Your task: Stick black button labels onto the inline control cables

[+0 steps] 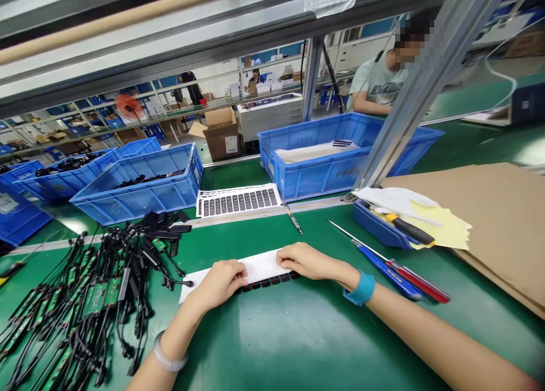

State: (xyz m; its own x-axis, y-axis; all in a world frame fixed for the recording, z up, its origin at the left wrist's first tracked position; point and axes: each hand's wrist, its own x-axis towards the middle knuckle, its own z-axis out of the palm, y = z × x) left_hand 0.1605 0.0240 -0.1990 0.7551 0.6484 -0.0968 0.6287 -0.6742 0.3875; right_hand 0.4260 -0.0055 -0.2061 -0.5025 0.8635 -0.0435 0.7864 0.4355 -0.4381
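Observation:
A long white strip (259,265) lies on the green table, with a row of dark pieces (272,280) along its near edge. My left hand (220,282) is closed on the strip's left part, fingertips pinched at its near side. Over the right end, my right hand (304,260) is closed too, its curled fingers pressed on the strip. Behind them lie sheets of dark labels (239,202) and a pen (293,218). To the left, a heap of green circuit boards (100,295) with black cables reaches close to the strip's left end.
Blue bins (140,189) stand at the back left, a larger blue bin (315,178) behind the labels. On the right are screwdrivers (417,281), a small blue tray (374,226) with yellow paper, and cardboard (489,226). A metal post rises there; a person (377,84) sits beyond.

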